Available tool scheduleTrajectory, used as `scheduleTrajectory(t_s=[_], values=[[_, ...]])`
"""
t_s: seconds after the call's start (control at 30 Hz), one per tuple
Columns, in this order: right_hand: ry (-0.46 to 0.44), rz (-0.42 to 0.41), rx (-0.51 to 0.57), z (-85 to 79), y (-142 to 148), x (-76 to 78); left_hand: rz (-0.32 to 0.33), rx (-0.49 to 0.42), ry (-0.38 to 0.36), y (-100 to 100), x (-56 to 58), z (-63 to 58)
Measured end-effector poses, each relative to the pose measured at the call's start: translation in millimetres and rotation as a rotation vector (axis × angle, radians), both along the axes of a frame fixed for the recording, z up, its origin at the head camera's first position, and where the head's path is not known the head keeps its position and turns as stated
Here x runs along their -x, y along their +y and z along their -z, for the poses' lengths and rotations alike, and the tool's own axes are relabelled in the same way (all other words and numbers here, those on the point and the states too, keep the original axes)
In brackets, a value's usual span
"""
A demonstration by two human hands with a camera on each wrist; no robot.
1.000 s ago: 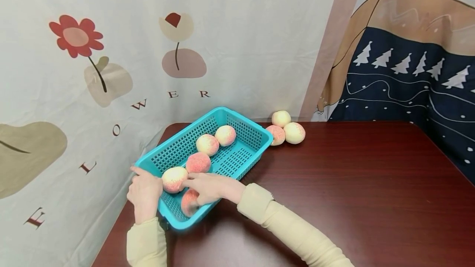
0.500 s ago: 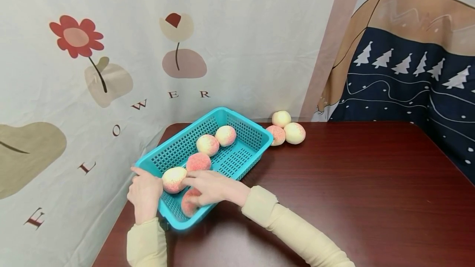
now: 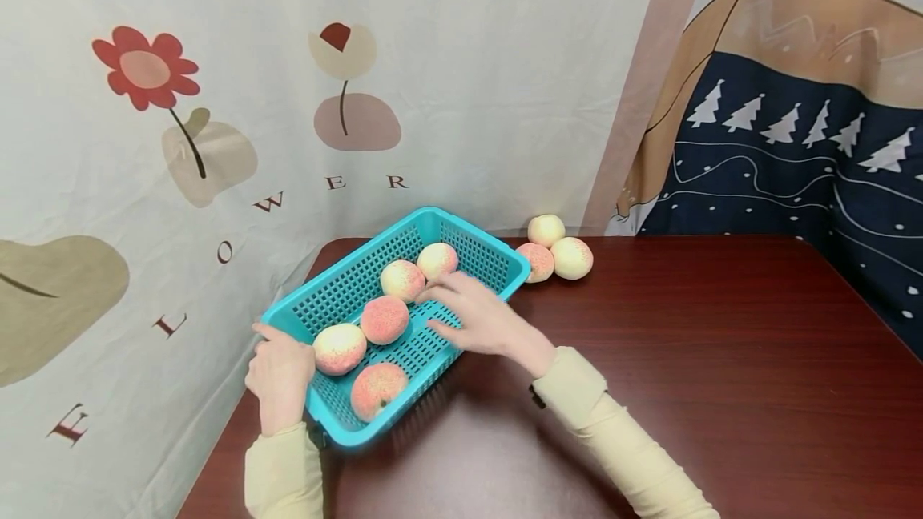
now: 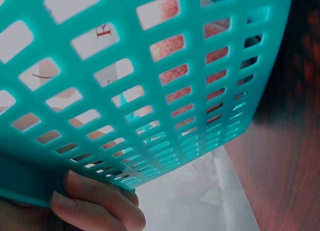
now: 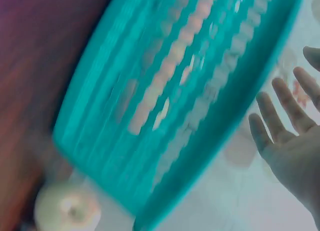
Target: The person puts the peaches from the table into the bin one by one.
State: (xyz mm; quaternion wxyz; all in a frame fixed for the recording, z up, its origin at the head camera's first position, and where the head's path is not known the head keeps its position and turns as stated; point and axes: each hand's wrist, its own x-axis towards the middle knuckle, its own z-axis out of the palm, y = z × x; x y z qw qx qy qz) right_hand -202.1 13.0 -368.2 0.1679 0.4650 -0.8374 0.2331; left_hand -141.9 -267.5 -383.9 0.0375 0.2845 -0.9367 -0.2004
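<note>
My left hand grips the near left end of a turquoise plastic basket; in the left wrist view its curled fingers lie under the rim. Inside sit several peaches: a pale pink one nearest that hand, a redder one beyond it, and another reddish peach in the near corner. Over the right side of the basket is my right hand, fingers spread and holding nothing, overlapping the edge of a pale peach. A further peach lies just behind.
Three peaches, a pale one, a redder one and a larger pale one, cluster outside the basket's far right corner. The dark red wooden table meets a printed curtain at the back.
My right hand has let go of the reddish peach in the near corner and moved up and right over the basket. The left hand stays on the rim.
</note>
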Motion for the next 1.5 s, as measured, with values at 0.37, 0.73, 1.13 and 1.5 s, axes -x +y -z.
scheduleTrajectory(t_s=[0.37, 0.73, 1.13, 1.5], values=[[-0.196, 0.347, 0.145, 8.6, 92.6, 42.4, -0.001, 0.002, 0.015, -0.6, 0.0, 1.4], [-0.228, 0.522, -0.011, 38.3, 120.0, 73.0, -0.005, -0.006, -0.004, -0.1, 0.6, -0.9], [-0.085, 0.529, -0.223, 55.7, 105.6, 95.8, -0.012, -0.003, -0.001, 0.1, 0.2, 0.7], [-0.043, 0.505, -0.258, 63.6, 96.2, 103.2, -0.012, 0.005, 0.005, 1.4, -0.3, -0.6]])
